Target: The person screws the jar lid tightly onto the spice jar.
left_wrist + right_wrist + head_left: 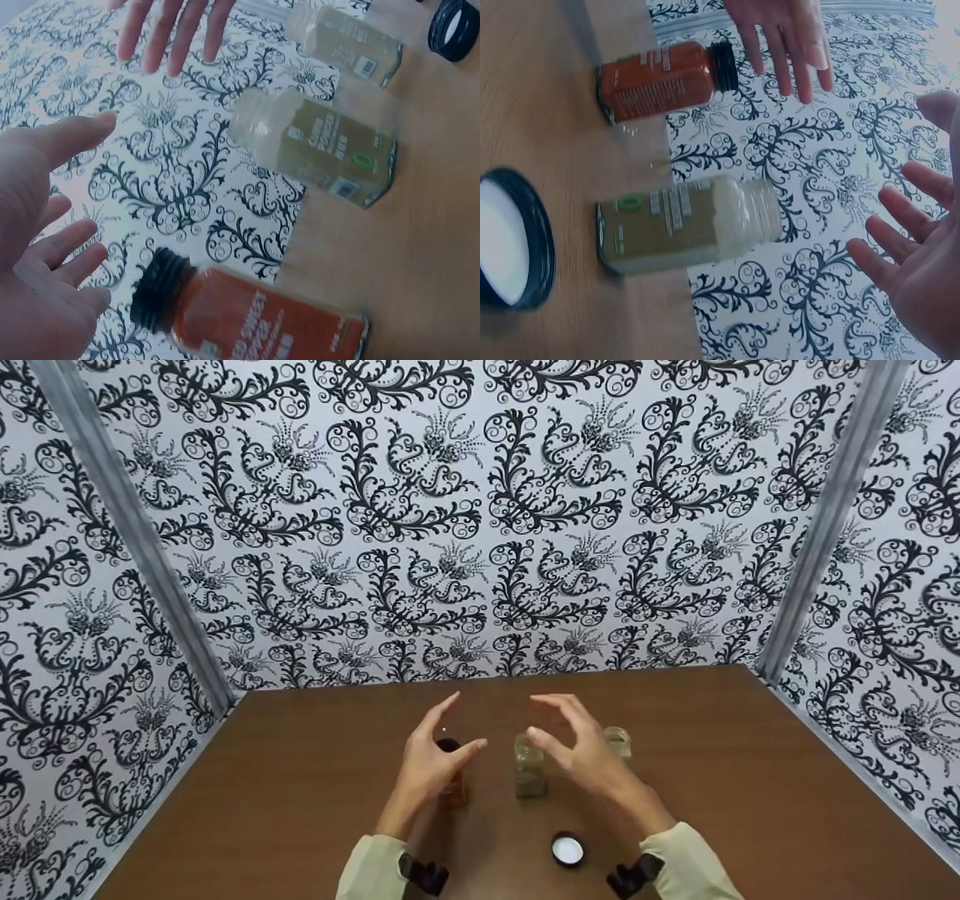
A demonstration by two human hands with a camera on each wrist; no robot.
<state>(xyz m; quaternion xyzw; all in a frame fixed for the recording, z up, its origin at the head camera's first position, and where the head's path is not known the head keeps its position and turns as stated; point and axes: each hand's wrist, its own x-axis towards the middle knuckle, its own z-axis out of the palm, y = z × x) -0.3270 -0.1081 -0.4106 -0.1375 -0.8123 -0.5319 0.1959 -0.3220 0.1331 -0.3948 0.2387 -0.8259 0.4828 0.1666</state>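
My left hand (429,757) is raised over the table with fingers spread and holds nothing. Nearest to it stands a spice jar of red sweet pepper (270,322) with a black screw cap, partly hidden behind the hand in the head view. My right hand (589,746), also empty, has its fingers apart and loosely bent. It hovers between a lidless glass jar of cumin powder (667,225), half full of greenish-brown powder, and another lidless jar (349,45) of paler powder. That second jar (618,742) shows just beyond the right hand in the head view. The palms face each other across a gap.
A black cap (568,850) lies on the brown table (300,780) with its white inside up, close to the right wrist. Patterned black-and-white walls (480,547) stand at the back and both sides. Each wrist wears a black strap (425,875).
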